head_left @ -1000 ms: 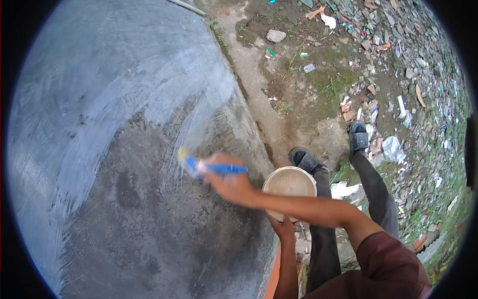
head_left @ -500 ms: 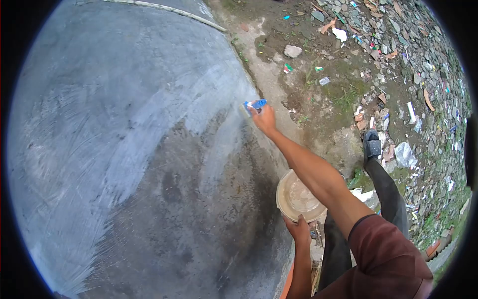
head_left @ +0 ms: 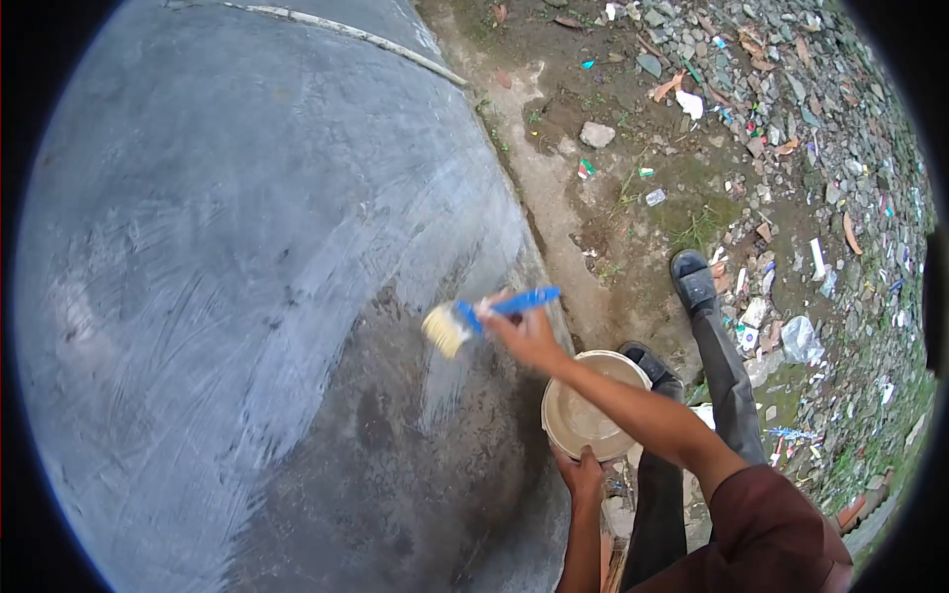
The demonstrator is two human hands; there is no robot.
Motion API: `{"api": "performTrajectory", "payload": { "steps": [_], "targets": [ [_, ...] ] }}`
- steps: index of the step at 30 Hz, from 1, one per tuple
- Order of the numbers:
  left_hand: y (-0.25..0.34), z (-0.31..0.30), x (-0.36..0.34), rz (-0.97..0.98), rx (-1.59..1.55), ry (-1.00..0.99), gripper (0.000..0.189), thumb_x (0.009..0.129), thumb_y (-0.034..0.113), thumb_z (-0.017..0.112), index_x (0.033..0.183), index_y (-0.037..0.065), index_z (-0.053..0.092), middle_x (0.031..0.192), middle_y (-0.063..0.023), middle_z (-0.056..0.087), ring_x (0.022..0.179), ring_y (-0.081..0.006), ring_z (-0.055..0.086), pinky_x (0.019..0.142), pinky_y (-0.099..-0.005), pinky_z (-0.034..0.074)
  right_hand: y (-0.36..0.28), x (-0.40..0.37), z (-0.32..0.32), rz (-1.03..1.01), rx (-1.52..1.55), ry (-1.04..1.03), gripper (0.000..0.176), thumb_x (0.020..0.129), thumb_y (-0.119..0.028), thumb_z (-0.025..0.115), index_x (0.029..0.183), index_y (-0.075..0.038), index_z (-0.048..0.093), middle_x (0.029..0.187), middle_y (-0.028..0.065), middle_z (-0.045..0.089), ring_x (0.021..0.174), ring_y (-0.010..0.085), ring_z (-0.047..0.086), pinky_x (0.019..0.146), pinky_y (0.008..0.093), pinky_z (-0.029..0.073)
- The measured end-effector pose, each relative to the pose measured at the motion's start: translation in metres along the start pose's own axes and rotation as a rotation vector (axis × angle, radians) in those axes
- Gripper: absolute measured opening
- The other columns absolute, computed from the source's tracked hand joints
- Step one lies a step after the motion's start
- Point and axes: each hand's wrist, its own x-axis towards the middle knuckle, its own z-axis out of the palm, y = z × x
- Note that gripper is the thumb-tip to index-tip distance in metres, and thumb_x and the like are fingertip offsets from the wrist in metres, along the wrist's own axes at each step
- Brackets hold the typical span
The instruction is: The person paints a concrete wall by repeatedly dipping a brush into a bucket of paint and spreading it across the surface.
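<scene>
My right hand (head_left: 524, 334) is closed round the blue handle of a paintbrush (head_left: 447, 331). Its wide, pale yellow bristles point left, over the grey wall (head_left: 198, 227). Below it, my left hand (head_left: 581, 469) grips the rim of a round, off-white bucket (head_left: 556, 420), which holds a murky, pale brownish liquid. My right forearm crosses over part of the bucket. A lighter blue-grey coat with brush streaks covers the upper and left part of the wall; the lower middle is darker and patchy.
A pale pipe-like strip (head_left: 346, 32) runs along the wall's top. Right of the wall lies a narrow concrete ledge (head_left: 554, 212), then dirt with a stone (head_left: 597, 134). Rubble and litter (head_left: 791, 119) cover the far right. My sandalled foot (head_left: 692, 280) stands on the ground.
My right hand has swung the paintbrush away from the wall's right edge, down and toward the bucket, turning the bristles into view. A foot has shifted left. The bucket stays in my left hand.
</scene>
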Motion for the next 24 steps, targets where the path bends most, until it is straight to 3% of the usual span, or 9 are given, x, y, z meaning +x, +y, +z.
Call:
{"api": "performTrajectory", "payload": {
  "steps": [2,4,7,9,12,16,18,22,24],
  "targets": [
    [0.004,0.008,0.006,-0.034,-0.003,0.01,0.068,0.088,-0.01,0.043,0.148,0.008,0.015,0.14,-0.0214,0.037,0.117,-0.034,0.053,0.079,-0.0404,0.062,0.051,0.055,-0.03,0.053,-0.024,0.156,0.018,0.089,-0.015,0.066,0.098,0.0,0.068,0.073,0.0025,0.065,0.067,0.0093,0.06,0.06,0.0267,0.047],
    [-0.013,0.007,0.016,0.012,0.051,0.037,0.069,0.088,-0.01,0.041,0.148,0.01,0.014,0.141,-0.0216,0.034,0.119,-0.0372,0.052,0.079,-0.0451,0.062,0.089,0.103,-0.069,-0.182,-0.444,0.303,0.018,0.085,-0.017,0.068,0.094,-0.002,0.069,0.065,0.0055,0.063,0.059,0.0129,0.06,0.057,0.0296,0.047],
    [0.006,0.024,0.013,-0.057,0.019,0.1,0.069,0.089,-0.009,0.041,0.148,0.014,0.014,0.141,-0.0218,0.034,0.119,-0.0375,0.05,0.077,-0.0472,0.062,0.128,0.124,-0.088,-0.031,-0.671,0.425,0.01,0.084,-0.012,0.07,0.087,-0.002,0.071,0.079,0.0071,0.07,0.068,0.0124,0.063,0.062,0.0302,0.049],
    [0.012,0.032,0.012,-0.076,0.039,0.131,0.065,0.09,-0.008,0.039,0.147,0.014,0.016,0.14,-0.0206,0.034,0.119,-0.0367,0.051,0.078,-0.047,0.062,0.096,0.125,-0.069,0.045,-0.557,0.306,0.016,0.084,-0.015,0.067,0.094,-0.003,0.07,0.075,0.0116,0.068,0.069,0.0209,0.066,0.062,0.0318,0.049],
    [0.016,0.042,0.008,-0.141,0.042,0.133,0.058,0.093,-0.004,0.041,0.144,0.014,0.021,0.138,-0.018,0.035,0.115,-0.0319,0.055,0.077,-0.0423,0.062,0.035,0.073,-0.006,-0.158,-0.196,0.284,0.012,0.085,-0.007,0.069,0.095,0.0,0.069,0.087,0.0132,0.069,0.079,0.0202,0.068,0.069,0.0304,0.051],
    [-0.017,0.032,0.022,-0.126,-0.02,-0.001,0.063,0.093,-0.002,0.049,0.146,0.014,0.02,0.135,-0.0162,0.042,0.108,-0.026,0.056,0.062,-0.0334,0.059,-0.069,-0.003,0.034,-0.101,0.11,-0.219,0.011,0.087,-0.007,0.068,0.097,-0.003,0.068,0.089,0.0104,0.067,0.085,0.0189,0.065,0.072,0.0315,0.049],
    [-0.014,0.038,0.019,-0.205,-0.357,0.12,0.06,0.094,0.003,0.054,0.145,0.016,0.024,0.131,-0.012,0.047,0.099,-0.0215,0.059,0.057,-0.0298,0.054,-0.097,-0.022,0.038,-0.016,0.265,-0.496,0.012,0.087,-0.009,0.069,0.097,-0.003,0.068,0.09,0.0106,0.067,0.084,0.0193,0.065,0.072,0.031,0.049],
    [0.03,0.05,0.026,-0.126,-0.007,0.046,0.062,0.095,0.0,0.049,0.146,0.018,0.021,0.134,-0.0125,0.043,0.105,-0.0238,0.058,0.059,-0.0327,0.059,-0.062,0.026,0.016,0.011,0.133,-0.325,0.014,0.088,-0.01,0.067,0.099,-0.001,0.068,0.095,0.0092,0.069,0.086,0.0159,0.065,0.075,0.0305,0.05],
    [0.046,0.07,0.021,-0.093,-0.052,0.113,0.064,0.093,-0.005,0.042,0.148,0.017,0.017,0.138,-0.0152,0.039,0.112,-0.0291,0.056,0.065,-0.0397,0.063,-0.011,0.069,-0.012,0.144,0.06,-0.18,0.015,0.089,-0.012,0.064,0.098,0.0,0.068,0.095,0.0085,0.069,0.087,0.0134,0.064,0.076,0.03,0.051]
  ]
}}
